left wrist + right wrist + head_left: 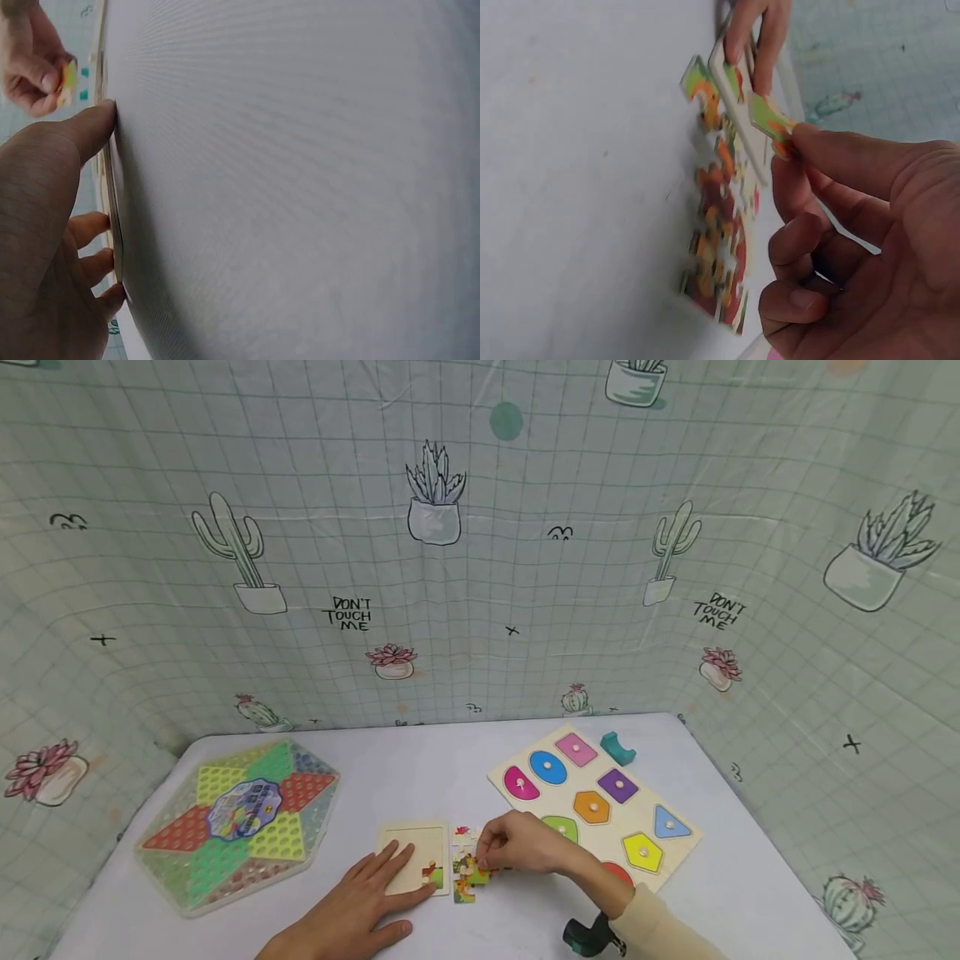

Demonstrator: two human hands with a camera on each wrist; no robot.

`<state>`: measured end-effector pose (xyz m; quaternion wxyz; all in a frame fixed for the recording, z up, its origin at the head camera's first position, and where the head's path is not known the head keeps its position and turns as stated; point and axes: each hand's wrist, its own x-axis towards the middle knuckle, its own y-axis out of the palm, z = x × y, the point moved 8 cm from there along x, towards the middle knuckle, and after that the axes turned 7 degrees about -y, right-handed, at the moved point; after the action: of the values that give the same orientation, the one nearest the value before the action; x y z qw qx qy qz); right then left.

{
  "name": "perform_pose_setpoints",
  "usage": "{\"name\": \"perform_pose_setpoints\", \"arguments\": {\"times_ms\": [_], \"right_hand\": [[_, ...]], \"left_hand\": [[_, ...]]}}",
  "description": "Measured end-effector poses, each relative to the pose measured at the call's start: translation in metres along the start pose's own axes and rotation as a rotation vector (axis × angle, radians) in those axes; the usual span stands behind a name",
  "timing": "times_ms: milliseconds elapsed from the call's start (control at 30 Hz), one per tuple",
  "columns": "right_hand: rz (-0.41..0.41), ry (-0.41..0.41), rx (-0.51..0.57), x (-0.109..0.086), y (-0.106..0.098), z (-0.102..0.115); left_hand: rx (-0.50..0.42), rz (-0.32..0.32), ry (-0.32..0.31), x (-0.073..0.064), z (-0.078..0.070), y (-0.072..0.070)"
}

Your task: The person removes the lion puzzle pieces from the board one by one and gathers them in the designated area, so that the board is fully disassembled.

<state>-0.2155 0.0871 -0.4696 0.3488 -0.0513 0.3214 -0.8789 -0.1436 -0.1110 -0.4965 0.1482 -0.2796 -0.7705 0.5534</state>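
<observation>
My left hand [356, 906] lies spread over a small wooden puzzle tray [429, 842], its fingers resting on the frame. One green and red puzzle piece [432, 875] sits in the tray's lower right corner. Thumb and fingers of my right hand [525, 843] pinch a green and orange puzzle piece [769, 120], held above the table. Right of the tray lie several loose puzzle pieces [463, 891], partly hidden by the right hand in the head view. In the left wrist view the tray's edge shows beside the left thumb [97, 127].
A wooden shape board [607, 777] with coloured knobbed shapes lies to the right. Behind it is a teal curved block [618, 749]. A dark green and black object [588, 937] lies near the right forearm. At left is a hexagonal Chinese checkers board [243, 822].
</observation>
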Motion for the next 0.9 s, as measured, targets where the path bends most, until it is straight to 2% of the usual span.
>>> {"name": "perform_pose_setpoints", "arguments": {"times_ms": [133,300,567,900], "right_hand": [[0.030,0.000,-0.037,-0.009,0.000,-0.007],[0.031,0.001,-0.071,-0.012,0.003,-0.014],[0.006,-0.006,-0.120,-0.012,0.004,-0.013],[-0.009,-0.037,-0.192,-0.010,0.003,-0.010]], "left_hand": [[0.013,-0.015,0.000,-0.001,0.000,-0.001],[0.022,-0.033,0.014,-0.001,-0.002,-0.003],[-0.021,0.017,-0.020,0.001,-0.001,0.000],[0.005,0.026,-0.041,0.002,0.000,0.001]]}}
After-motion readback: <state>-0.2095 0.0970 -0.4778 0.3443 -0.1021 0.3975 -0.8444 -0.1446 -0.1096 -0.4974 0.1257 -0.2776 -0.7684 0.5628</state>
